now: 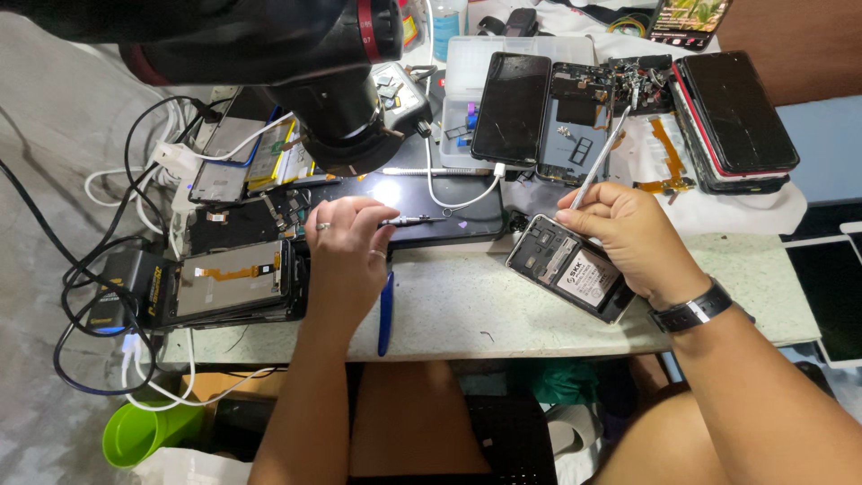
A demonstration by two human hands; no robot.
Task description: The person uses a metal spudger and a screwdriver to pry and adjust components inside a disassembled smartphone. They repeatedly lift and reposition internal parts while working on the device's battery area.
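Under my right hand (628,238) I see a black phone (570,269) with a white battery label; beside my left hand (350,247), a blue tool (385,314).

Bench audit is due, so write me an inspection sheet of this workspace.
Surface: pale speckled stone worktop, crowded along the far edge.
Job's things: opened phone with bare battery at the near edge; thin silver tweezers; small dark slim tool.
Clutter: stacked black phones, dismantled phone frame, clear plastic parts box, blue pen-like tool, screen panels.
Grips: left hand pinches the slim tool; right hand holds the tweezers and rests on the opened phone.
Cables: tangled black cables and white cables on the left.
Surroundings: black microscope head overhead; green plastic cup below.
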